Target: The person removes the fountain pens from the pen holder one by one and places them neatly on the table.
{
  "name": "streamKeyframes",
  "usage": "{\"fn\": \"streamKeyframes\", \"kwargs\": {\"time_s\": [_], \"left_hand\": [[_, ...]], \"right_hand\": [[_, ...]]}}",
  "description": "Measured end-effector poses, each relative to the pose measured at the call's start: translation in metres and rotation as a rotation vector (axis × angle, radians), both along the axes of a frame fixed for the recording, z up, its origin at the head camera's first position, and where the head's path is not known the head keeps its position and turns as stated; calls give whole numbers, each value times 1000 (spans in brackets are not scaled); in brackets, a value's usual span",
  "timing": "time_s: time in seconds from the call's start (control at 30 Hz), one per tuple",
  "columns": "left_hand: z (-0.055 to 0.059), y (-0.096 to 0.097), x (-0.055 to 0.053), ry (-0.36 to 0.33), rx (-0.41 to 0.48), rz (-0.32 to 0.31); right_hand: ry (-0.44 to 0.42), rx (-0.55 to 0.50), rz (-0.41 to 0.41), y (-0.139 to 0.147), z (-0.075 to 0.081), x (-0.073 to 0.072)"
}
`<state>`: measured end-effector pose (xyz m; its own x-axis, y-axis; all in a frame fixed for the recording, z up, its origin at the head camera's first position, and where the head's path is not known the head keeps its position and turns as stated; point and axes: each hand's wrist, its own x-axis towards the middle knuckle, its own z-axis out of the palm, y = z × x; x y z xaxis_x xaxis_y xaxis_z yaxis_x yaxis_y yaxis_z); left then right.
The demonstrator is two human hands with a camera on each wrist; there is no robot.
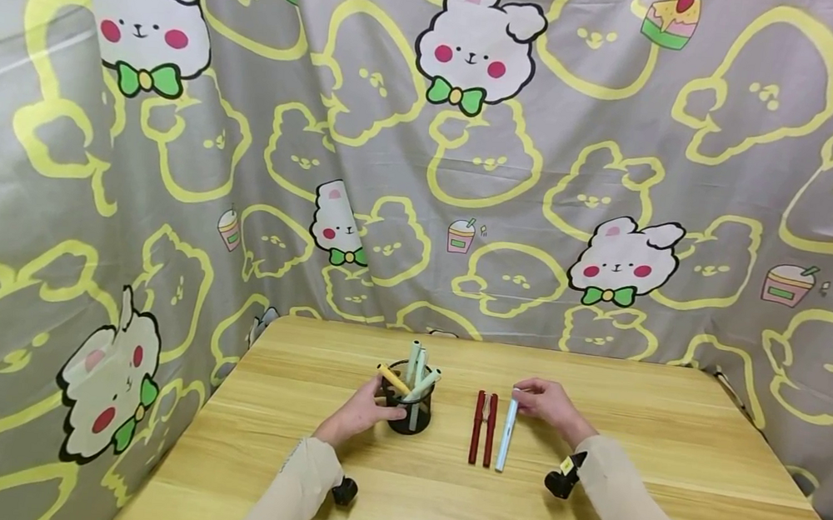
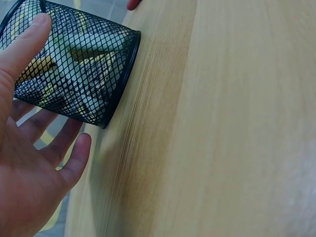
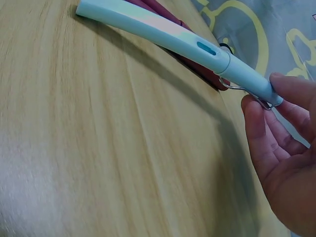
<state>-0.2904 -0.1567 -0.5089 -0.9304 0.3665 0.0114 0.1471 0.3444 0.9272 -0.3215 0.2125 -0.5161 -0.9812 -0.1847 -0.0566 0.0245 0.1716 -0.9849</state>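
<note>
My left hand (image 1: 359, 416) holds a black mesh pen holder (image 2: 81, 64), with the thumb on one side and fingers round the other. Several pale green pens (image 1: 414, 360) and a yellow pen (image 1: 394, 379) lean inside it. At the right, my right hand (image 1: 553, 405) pinches the capped, clip end of a light blue fountain pen (image 3: 163, 33) between thumb and fingers. The far end of that pen appears to rest on or just above the table; which one I cannot tell. Two dark red pens (image 1: 475, 437) lie side by side between the pen holder and the blue pen.
Both hands are over a light wooden table (image 1: 400, 510). A grey curtain (image 1: 395, 166) with cartoon bears hangs behind its back edge and along the left side. Each wrist carries a small black camera (image 1: 345, 492).
</note>
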Motion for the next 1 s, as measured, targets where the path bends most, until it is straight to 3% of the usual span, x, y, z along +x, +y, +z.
{"fn": "streamKeyframes", "kwargs": {"time_s": [0.2, 0.57, 1.0], "left_hand": [[-2, 0, -2, 8, 6, -10], [-2, -1, -3, 27, 10, -26], [-2, -2, -3, 28, 13, -26]], "right_hand": [[-4, 87, -22, -1, -2, -1], [-23, 104, -35, -2, -9, -4], [-1, 180, -34, -7, -7, -4]]}}
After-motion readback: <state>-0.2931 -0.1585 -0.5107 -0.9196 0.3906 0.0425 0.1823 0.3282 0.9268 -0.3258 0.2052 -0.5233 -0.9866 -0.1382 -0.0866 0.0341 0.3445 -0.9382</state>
